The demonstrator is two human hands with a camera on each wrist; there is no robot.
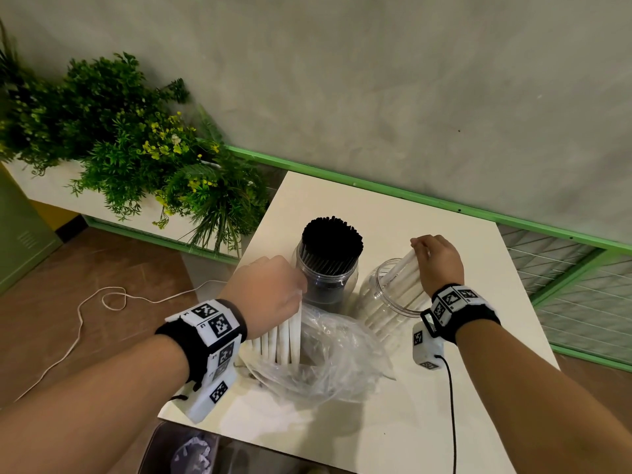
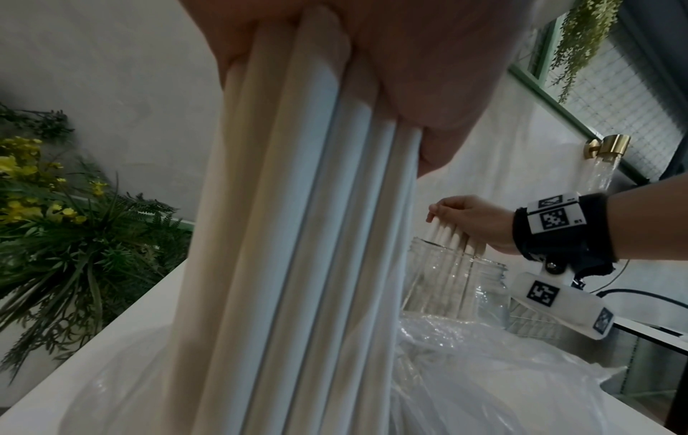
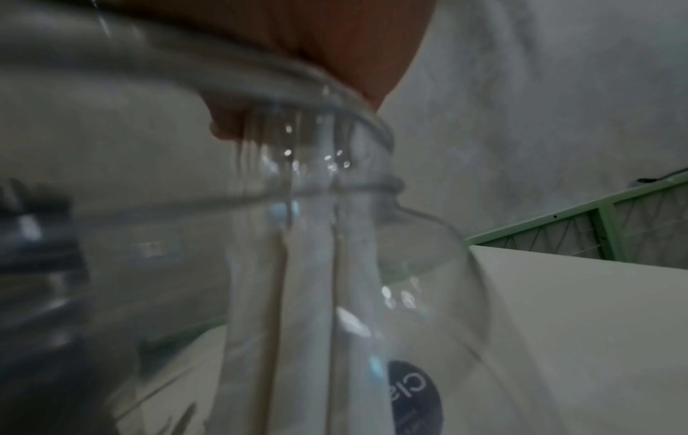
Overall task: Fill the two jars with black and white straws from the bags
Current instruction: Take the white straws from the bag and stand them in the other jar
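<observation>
On the white table (image 1: 478, 254) stand two clear jars. The left jar (image 1: 325, 278) is packed with black straws (image 1: 331, 237). The right jar (image 1: 386, 302) (image 2: 446, 282) (image 3: 409, 265) holds white straws (image 1: 403, 275) (image 2: 452, 235) (image 3: 309, 294), and my right hand (image 1: 436, 258) (image 2: 465, 217) grips their tops with the lower ends inside the jar. My left hand (image 1: 270, 295) grips a bunch of white straws (image 1: 284, 340) (image 2: 297, 235) that rise from the clear plastic bag (image 1: 328, 360) (image 2: 484, 368) in front of the jars.
A planter with green and yellow foliage (image 1: 119, 138) stands left of the table. A white cord (image 1: 82, 319) lies on the brown floor. A green-framed wire panel (image 1: 564, 285) runs along the wall at right. A bin with crumpled plastic (image 1: 191, 453) sits below the table's near edge.
</observation>
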